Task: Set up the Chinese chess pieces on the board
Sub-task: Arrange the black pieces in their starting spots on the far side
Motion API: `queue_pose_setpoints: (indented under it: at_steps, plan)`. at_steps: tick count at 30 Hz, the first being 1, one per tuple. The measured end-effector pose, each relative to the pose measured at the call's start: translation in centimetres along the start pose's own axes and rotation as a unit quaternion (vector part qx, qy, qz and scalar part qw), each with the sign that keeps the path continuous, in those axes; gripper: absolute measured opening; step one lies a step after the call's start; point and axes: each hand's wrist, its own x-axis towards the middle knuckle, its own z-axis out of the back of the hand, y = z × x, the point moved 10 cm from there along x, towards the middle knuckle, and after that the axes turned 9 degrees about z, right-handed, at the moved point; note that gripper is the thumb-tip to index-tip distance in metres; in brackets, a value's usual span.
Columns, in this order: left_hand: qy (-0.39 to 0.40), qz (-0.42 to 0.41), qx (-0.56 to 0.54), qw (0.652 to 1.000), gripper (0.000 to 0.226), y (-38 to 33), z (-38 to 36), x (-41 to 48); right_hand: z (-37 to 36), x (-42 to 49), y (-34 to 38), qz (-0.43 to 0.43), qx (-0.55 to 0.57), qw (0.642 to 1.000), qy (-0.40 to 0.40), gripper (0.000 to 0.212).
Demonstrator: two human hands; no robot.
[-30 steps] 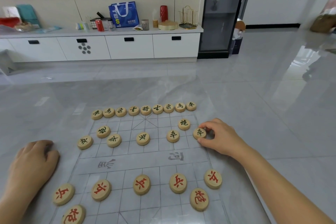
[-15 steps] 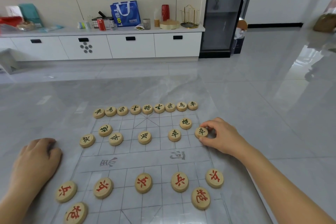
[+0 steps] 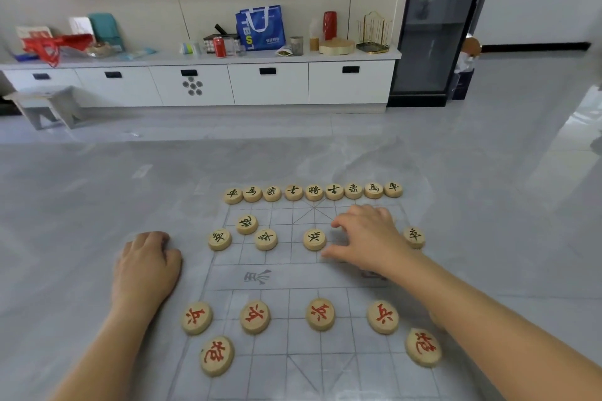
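Since half a second ago the right hand point(image 3: 368, 238) has left the end soldier point(image 3: 413, 237), which now lies free at the board's right edge, and has slid leftward over the grid; the left hand point(image 3: 146, 267) has stayed put. We see the right hand arched over the board point(image 3: 293, 352), its fingers point(image 3: 338, 224) bent and spread. It hides the pieces beneath the palm, so we cannot tell whether it grasps one. The left hand rests on the grey surface point(image 3: 97, 205) just left of the board, fingers tucked under; whether they hold anything is hidden from us. The right forearm covers part of the river marking and all but a sliver of one more disc in the red soldiers' row, and the frame cuts off the board's near end. The board is a thin translucent sheet with pale grid lines, its long axis running away from us. The back row point(image 3: 312, 192) of nine black-lettered discs lies across the far end, characters upright to us, with a black cannon point(image 3: 246, 224) and three black soldiers point(image 3: 265, 239) nearer. Four red soldiers point(image 3: 320, 314) and two red cannons point(image 3: 216, 355) lie at our end, their characters turned at differing angles. All pieces are flat round discs of pale wood, face up. Beyond stands a white cabinet point(image 3: 267, 85) bearing a blue bag point(image 3: 260, 28).
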Motion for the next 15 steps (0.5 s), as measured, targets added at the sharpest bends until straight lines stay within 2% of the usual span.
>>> queue_pose_setpoints:
  at_steps: [8,15]
  plan:
    - [0.000,0.002,-0.012,1.000,0.034,0.0,-0.2,-0.1,-1.5,1.7,1.6,-0.017,0.009,1.000,-0.015,0.049]
    - [0.001,0.004,-0.012,1.000,0.034,-0.3,-0.1,-0.3,-1.9,1.7,0.8,-0.026,0.062,0.997,0.022,0.045]
